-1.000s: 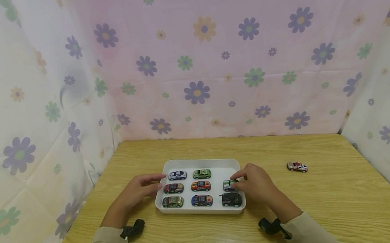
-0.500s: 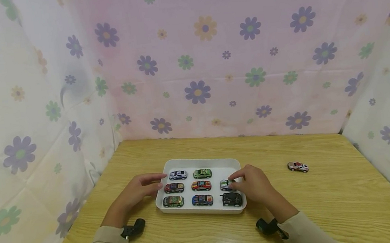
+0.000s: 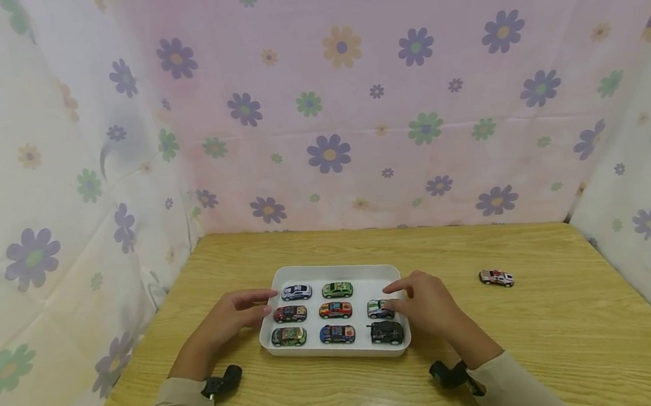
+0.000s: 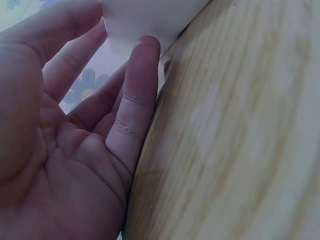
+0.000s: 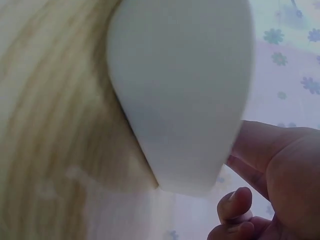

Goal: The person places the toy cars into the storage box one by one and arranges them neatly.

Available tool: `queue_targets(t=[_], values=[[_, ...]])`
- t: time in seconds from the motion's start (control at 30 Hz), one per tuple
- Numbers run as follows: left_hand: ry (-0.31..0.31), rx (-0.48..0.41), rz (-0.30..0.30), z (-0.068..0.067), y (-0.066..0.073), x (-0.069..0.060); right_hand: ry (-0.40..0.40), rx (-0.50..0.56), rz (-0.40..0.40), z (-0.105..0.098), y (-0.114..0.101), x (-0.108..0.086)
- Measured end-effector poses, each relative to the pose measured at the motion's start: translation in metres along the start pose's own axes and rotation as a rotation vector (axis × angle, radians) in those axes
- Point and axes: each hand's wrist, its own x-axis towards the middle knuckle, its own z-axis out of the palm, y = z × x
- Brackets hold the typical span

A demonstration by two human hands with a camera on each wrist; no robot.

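A white tray on the table holds several small toy cars in rows. At its left end my left hand rests with fingers extended against the tray wall, seen close in the left wrist view. My right hand reaches over the right rim, thumb and index finger spread apart. Its thumb tip overlaps the right end of a white and green toy car; whether it touches the car is unclear. In front of that car stands a black toy car. The tray wall hides the cars in the right wrist view.
One more white and red toy car lies on the wooden table, right of the tray. Flowered cloth surrounds the table at the back and sides. Behind the white and green car, the tray floor shows bare.
The white and green toy car slid a little left inside the tray. My right thumb and index finger then spread off it. The left hand stays in place.
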Motion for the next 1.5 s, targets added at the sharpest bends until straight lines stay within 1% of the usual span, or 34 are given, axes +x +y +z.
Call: queue_targets(t=[0.13, 0.2, 0.33, 0.47, 0.6, 0.8, 0.9, 1.03, 1.17, 1.4, 1.5], values=[[-0.011, -0.007, 0.023, 0.0, -0.002, 0.001, 0.02, 0.035, 0.019, -0.009, 0.003, 0.0], [-0.017, -0.008, 0.029, -0.001, -0.003, 0.002, 0.032, 0.041, 0.016, -0.013, 0.006, 0.001], [-0.016, -0.006, 0.035, -0.001, -0.003, 0.002, 0.05, 0.042, -0.02, -0.023, 0.014, 0.003], [-0.003, -0.005, 0.017, -0.001, -0.003, 0.002, 0.073, 0.04, -0.053, -0.033, 0.021, 0.004], [-0.003, 0.0, 0.015, -0.001, -0.003, 0.002, 0.097, 0.038, -0.064, -0.046, 0.03, 0.006], [-0.031, -0.012, 0.05, -0.002, -0.005, 0.003, 0.128, 0.036, -0.034, -0.068, 0.047, 0.007], [-0.03, -0.012, 0.047, -0.002, -0.006, 0.003, 0.15, 0.031, -0.036, -0.078, 0.057, 0.005], [-0.016, -0.013, 0.025, -0.002, -0.004, 0.002, 0.171, 0.038, -0.038, -0.09, 0.07, 0.002], [-0.009, -0.011, 0.016, -0.002, -0.004, 0.001, 0.18, 0.057, -0.021, -0.095, 0.082, 0.001], [-0.018, -0.005, 0.043, -0.002, -0.004, 0.001, 0.185, 0.061, 0.042, -0.102, 0.103, 0.0], [-0.017, -0.006, 0.043, -0.002, -0.004, 0.001, 0.18, 0.055, 0.073, -0.107, 0.111, -0.001]])
